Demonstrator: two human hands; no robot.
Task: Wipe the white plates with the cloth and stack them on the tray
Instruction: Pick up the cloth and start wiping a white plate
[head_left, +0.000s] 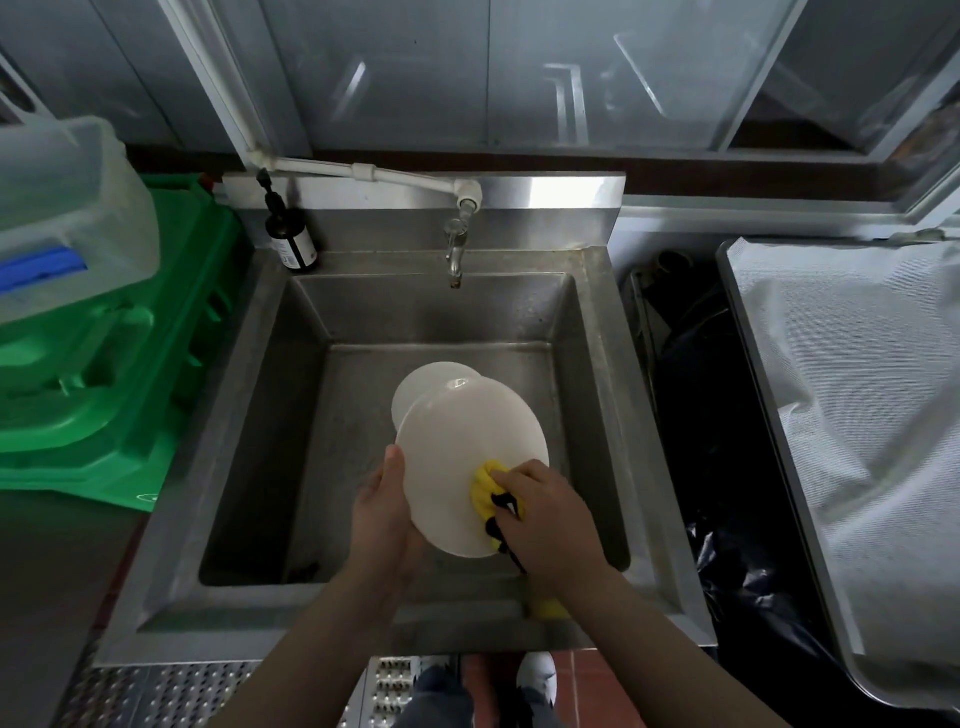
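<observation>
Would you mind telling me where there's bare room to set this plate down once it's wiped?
The tray on the right, lined with a white cloth, shows nothing on it. The sink floor is bare left of the second plate. It is crowded at the centre, where the left hand holds the plate and the right hand presses the yellow cloth.

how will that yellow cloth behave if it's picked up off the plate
Likely floppy: the yellow cloth is bunched into folds under the right hand on the round white plate. Probably light, since fingertips alone hold it. It shouldn't roll or break.
</observation>
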